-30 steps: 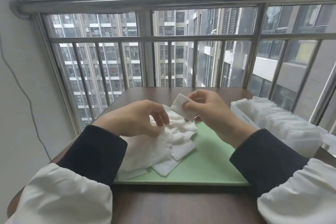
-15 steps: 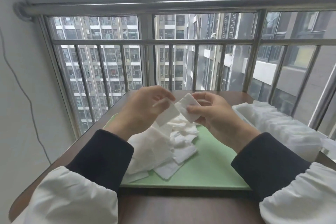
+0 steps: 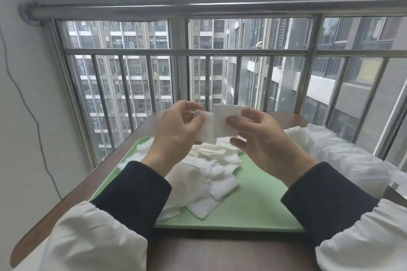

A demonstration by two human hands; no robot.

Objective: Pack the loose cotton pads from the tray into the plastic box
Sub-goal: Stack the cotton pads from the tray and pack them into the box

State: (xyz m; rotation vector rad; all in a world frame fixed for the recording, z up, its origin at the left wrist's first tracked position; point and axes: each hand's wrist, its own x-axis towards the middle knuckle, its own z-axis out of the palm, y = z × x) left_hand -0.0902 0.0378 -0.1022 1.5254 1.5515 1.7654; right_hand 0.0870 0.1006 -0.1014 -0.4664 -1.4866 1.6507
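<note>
Brown table (image 3: 220,253) by barred window. Left hand (image 3: 176,132) pinches 1 cotton pad (image 3: 203,125), right hand (image 3: 262,136) pinches another (image 3: 225,121), above pile (image 3: 204,174) on green tray (image 3: 253,204). Step: stacking pads; next, carry right into plastic box (image 3: 343,160).

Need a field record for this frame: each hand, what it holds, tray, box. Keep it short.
left hand: pinches a cotton pad, raised above the tray
right hand: pinches a second pad, its edge overlapping the first
tray: green, flat on the table
pile of loose pads: on the tray, mostly its left half
plastic box: right of the tray, already holding a row of pads
</note>
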